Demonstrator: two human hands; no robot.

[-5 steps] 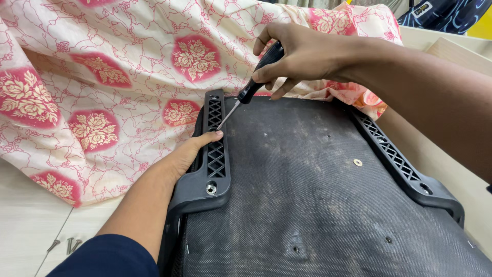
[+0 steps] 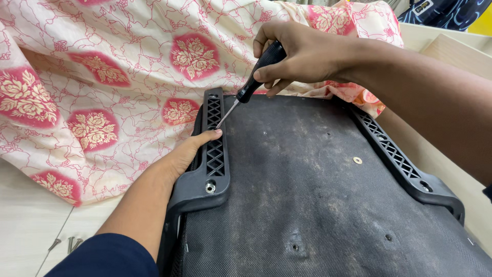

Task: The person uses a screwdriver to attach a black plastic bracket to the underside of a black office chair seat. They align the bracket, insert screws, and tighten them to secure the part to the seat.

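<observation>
A black chair seat [image 2: 318, 195] lies upside down, its dusty fabric underside facing me. Black latticed plastic brackets run along its left side [image 2: 214, 149] and right side [image 2: 394, 156]. My right hand [image 2: 302, 54] grips a black-handled screwdriver [image 2: 253, 84], slanted down-left, with its metal tip at the left bracket's inner edge. My left hand [image 2: 187, 151] rests on the outer edge of that left bracket, thumb lying across the lattice just below the tip. A silver bolt [image 2: 210, 187] sits in the bracket's near end.
A cream cloth with pink floral patches [image 2: 102, 92] covers the surface behind and left of the seat. Several loose screws [image 2: 69, 243] lie on the pale table at lower left. A light wooden panel [image 2: 451, 51] stands at upper right.
My right hand and the screwdriver have hardly shifted; the tip stays at the left bracket. My left hand holds its place.
</observation>
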